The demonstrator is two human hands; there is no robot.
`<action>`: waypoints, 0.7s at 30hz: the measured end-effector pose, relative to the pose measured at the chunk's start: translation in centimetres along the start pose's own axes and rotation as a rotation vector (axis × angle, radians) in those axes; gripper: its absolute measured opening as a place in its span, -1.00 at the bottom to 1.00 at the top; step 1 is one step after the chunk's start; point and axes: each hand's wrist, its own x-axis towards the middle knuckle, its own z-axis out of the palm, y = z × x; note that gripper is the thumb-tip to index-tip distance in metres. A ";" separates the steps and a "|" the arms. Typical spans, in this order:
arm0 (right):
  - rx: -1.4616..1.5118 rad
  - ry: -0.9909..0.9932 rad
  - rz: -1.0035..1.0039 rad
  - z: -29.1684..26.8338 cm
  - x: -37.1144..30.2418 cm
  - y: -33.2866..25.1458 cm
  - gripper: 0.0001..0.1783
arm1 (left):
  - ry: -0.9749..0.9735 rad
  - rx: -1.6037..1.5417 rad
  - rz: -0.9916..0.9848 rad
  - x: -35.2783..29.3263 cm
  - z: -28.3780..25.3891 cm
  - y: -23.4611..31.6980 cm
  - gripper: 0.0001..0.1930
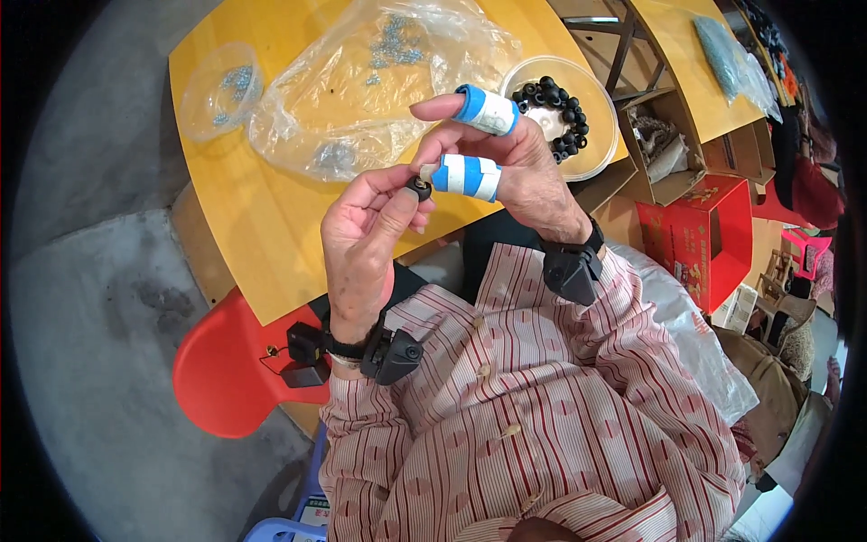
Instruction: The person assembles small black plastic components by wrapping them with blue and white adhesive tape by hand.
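Observation:
My left hand [361, 248] pinches a small round black part [419, 188] between thumb and fingers, with a bit of brass colour at its top. Meeting it from the right, my right hand [528, 172] has its thumb and a finger closed at the top of that part. Whatever lies between those right fingertips is too small to make out. Blue and white tape wraps [466, 177] cover the right thumb and index finger. Beyond the hands, a clear plastic bag [307, 99] lies spread on the yellow table [262, 244], with small blue-grey pieces [396, 45] on it.
A round clear tub [613, 135] of similar black parts stands to the right of the bag. Another clear tub [194, 104] with blue-grey pieces is at the left. A red chair [221, 370], an open cardboard box [664, 149] and a red box [686, 230] surround the table.

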 end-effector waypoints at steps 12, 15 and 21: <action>-0.351 -0.008 -0.175 0.3 0.1 0.2 -0.57 | -0.027 -0.202 -0.043 0.0 -0.7 -0.4 -0.69; -0.447 -0.008 -0.203 0.3 -0.1 0.0 -0.58 | -0.026 -0.231 -0.050 0.1 -0.8 -0.5 -0.71; -0.581 -0.030 -0.290 0.3 -0.4 -0.6 -0.62 | -0.025 -0.164 -0.032 0.1 -1.1 -0.6 -0.75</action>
